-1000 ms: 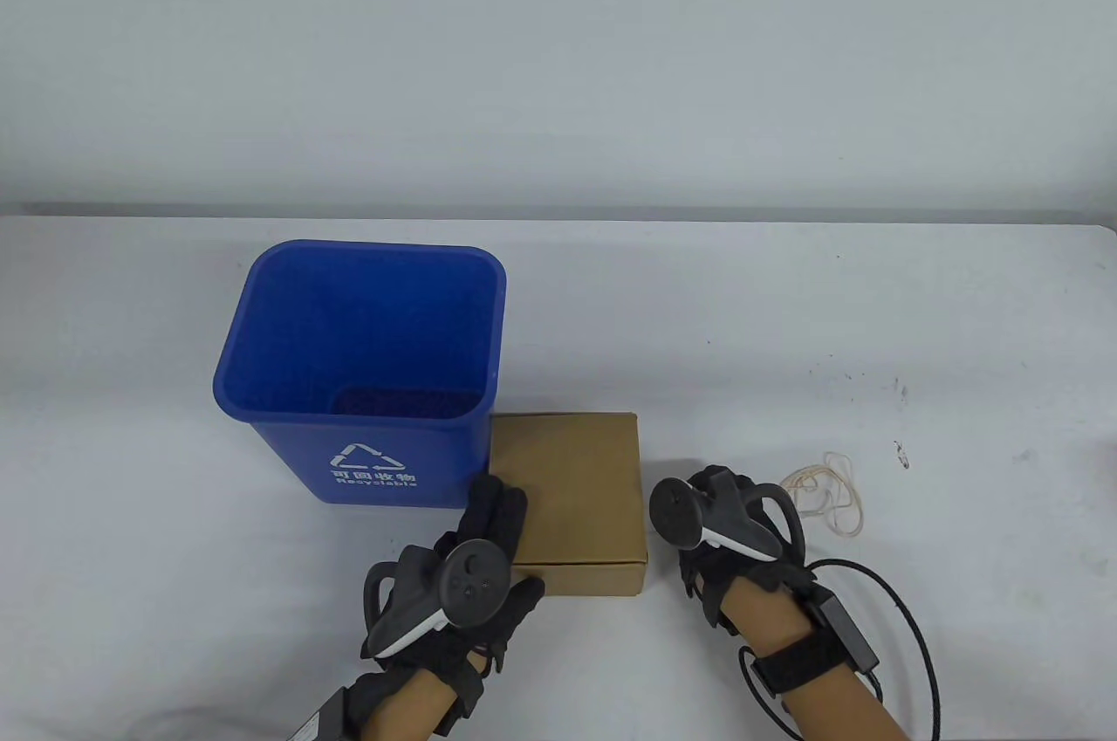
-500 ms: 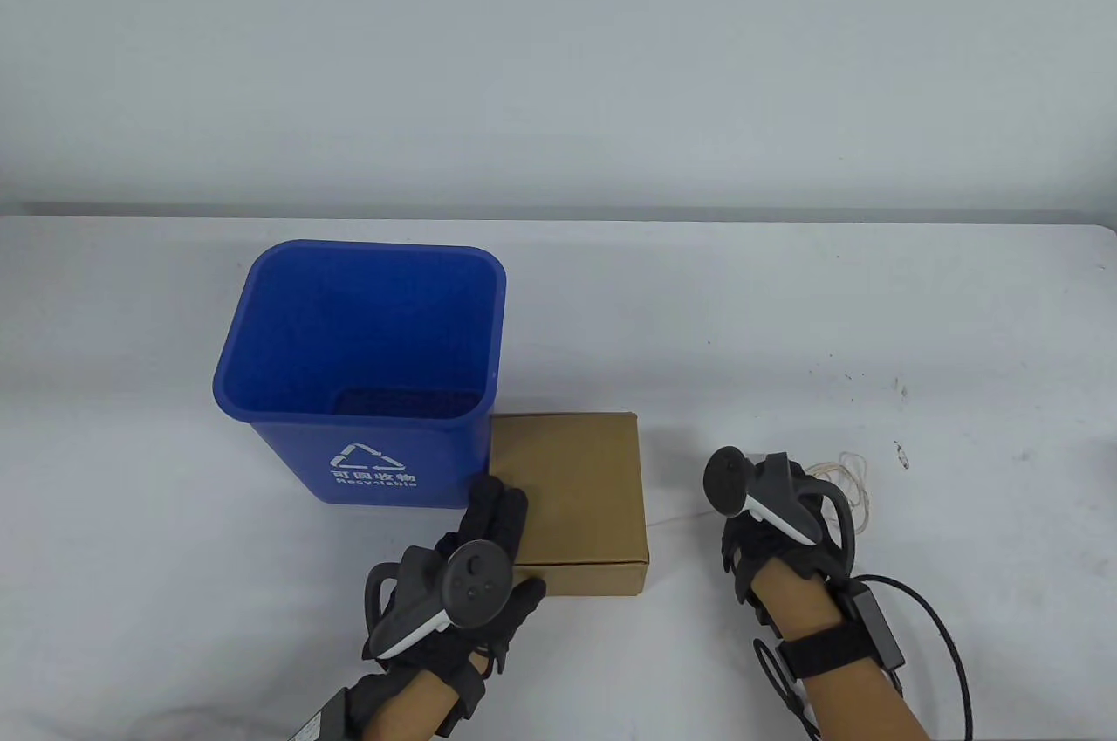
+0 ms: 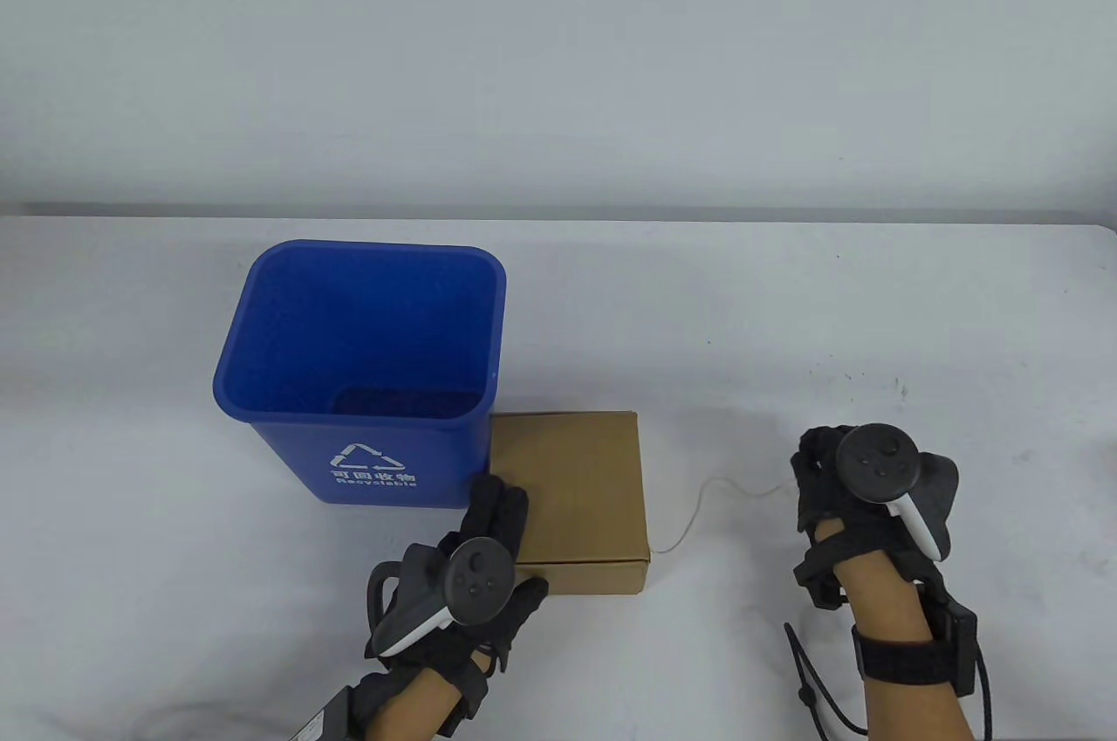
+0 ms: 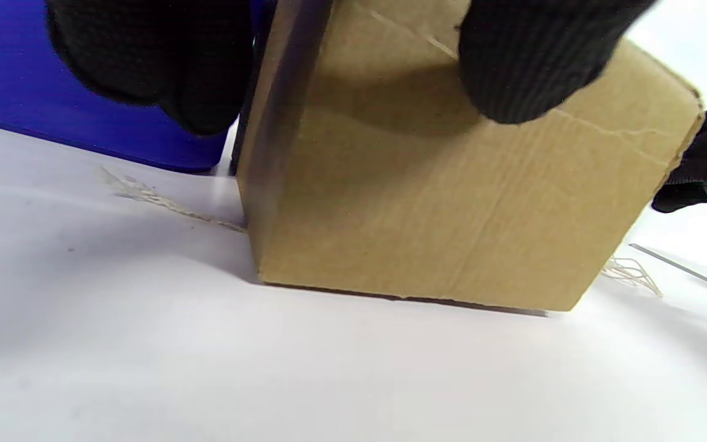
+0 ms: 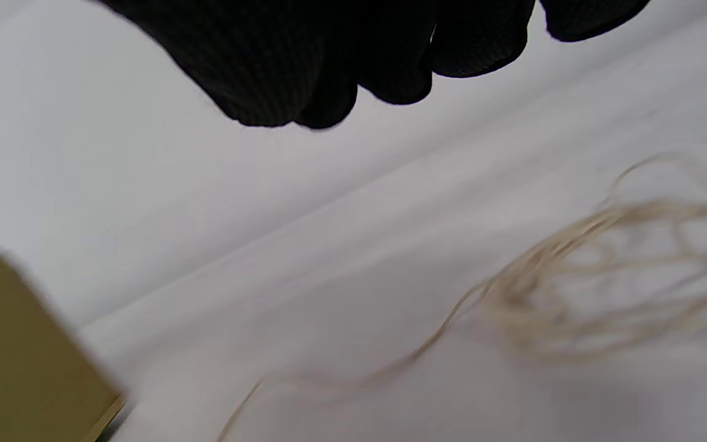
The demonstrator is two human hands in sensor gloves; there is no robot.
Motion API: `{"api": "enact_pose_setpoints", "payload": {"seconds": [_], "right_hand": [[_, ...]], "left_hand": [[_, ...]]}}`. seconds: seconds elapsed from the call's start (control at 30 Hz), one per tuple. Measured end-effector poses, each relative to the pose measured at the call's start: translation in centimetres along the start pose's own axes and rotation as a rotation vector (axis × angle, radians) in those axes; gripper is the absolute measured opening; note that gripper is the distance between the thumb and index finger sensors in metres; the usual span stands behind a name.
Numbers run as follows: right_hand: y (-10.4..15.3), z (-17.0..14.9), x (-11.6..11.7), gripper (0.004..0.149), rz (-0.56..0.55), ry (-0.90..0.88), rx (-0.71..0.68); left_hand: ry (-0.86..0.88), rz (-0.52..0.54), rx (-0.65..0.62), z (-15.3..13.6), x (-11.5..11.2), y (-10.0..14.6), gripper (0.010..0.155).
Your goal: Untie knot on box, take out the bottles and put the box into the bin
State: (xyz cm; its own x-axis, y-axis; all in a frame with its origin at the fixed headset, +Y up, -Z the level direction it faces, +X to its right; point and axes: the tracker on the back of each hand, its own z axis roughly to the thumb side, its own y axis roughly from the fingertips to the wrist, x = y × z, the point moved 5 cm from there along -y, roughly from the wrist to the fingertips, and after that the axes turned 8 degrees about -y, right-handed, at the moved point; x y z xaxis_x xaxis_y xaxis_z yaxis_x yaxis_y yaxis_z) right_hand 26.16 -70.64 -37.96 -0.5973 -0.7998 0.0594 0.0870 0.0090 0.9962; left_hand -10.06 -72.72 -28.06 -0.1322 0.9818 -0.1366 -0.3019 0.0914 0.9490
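We see the left hand clamped on the near-left corner of the closed brown cardboard box: fingers lie flat over the top, thumb presses the front face, so it grips the box between them. The left wrist view confirms it: thumb on the front panel, other fingertips over the left side next to the bin.

The box sits on the white surface, its left side touching the blue plastic recycling bin, which stands upright and open directly to the box's left and slightly behind. The box's long side runs front to back in the table view.

The right hand is well apart from the box, off to its right. A thin beige string trails from the box's near-right corner across the surface to that hand. Whether its fingers pinch the string we cannot tell; the tracker hides them, and the right wrist view is blurred, showing loosely curled fingertips above a loose tangle of string on the surface.

We judge the knot undone, with no string visible across the lid. No bottles are visible; the lid is not yet open. The opening step comes next, and the left hand is the nearer one, already on the box; the right must travel left.
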Motion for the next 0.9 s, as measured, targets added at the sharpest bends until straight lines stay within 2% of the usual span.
{"api": "enact_pose_setpoints", "payload": {"seconds": [0.07, 0.1, 0.13, 0.17, 0.23, 0.27, 0.37, 0.47, 0.6, 0.77, 0.83, 0.9], "right_hand": [[-0.1, 1.7, 3.3, 0.056, 0.193, -0.016, -0.089], [0.1, 3.2, 5.8, 0.063, 0.307, -0.022, -0.136], [0.4, 4.0, 7.4, 0.067, 0.373, -0.015, -0.159], [0.9, 5.7, 10.5, 0.069, 0.475, 0.035, -0.189], [1.3, 6.9, 13.2, 0.072, 0.519, 0.137, -0.191], [1.2, 7.3, 14.2, 0.068, 0.511, 0.209, -0.182], [0.6, 7.8, 14.1, 0.055, 0.393, 0.243, -0.19], [0.3, 7.5, 14.1, 0.037, 0.351, 0.175, -0.21], [-0.1, 7.0, 13.0, 0.035, 0.322, 0.22, -0.229], [-0.4, 5.7, 10.5, 0.035, 0.281, 0.068, -0.181], [-0.4, 5.5, 9.3, 0.035, 0.237, 0.044, -0.182], [-0.3, 5.3, 7.2, 0.035, 0.143, -0.043, -0.18]], "left_hand": [[0.0, 0.001, -0.001, -0.1, 0.0, 0.0, 0.093], [0.002, 0.001, -0.001, -0.1, 0.0, 0.0, 0.093], [0.002, 0.001, -0.002, -0.1, 0.0, 0.0, 0.093], [0.0, 0.003, -0.003, -0.1, 0.0, 0.0, 0.093], [0.0, 0.005, -0.006, -0.2, 0.0, 0.0, 0.093], [0.002, 0.007, -0.007, -0.2, 0.0, 0.0, 0.093], [0.002, 0.009, -0.008, -0.3, 0.0, 0.0, 0.093], [-0.001, 0.002, -0.007, -0.2, 0.0, 0.0, 0.094], [-0.005, 0.008, -0.005, -0.1, 0.0, 0.0, 0.094], [0.0, 0.006, -0.004, -0.1, 0.0, 0.0, 0.092], [-0.006, 0.008, -0.003, 0.0, 0.0, 0.0, 0.092], [0.005, 0.009, -0.002, -0.2, 0.1, 0.0, 0.092]]}}
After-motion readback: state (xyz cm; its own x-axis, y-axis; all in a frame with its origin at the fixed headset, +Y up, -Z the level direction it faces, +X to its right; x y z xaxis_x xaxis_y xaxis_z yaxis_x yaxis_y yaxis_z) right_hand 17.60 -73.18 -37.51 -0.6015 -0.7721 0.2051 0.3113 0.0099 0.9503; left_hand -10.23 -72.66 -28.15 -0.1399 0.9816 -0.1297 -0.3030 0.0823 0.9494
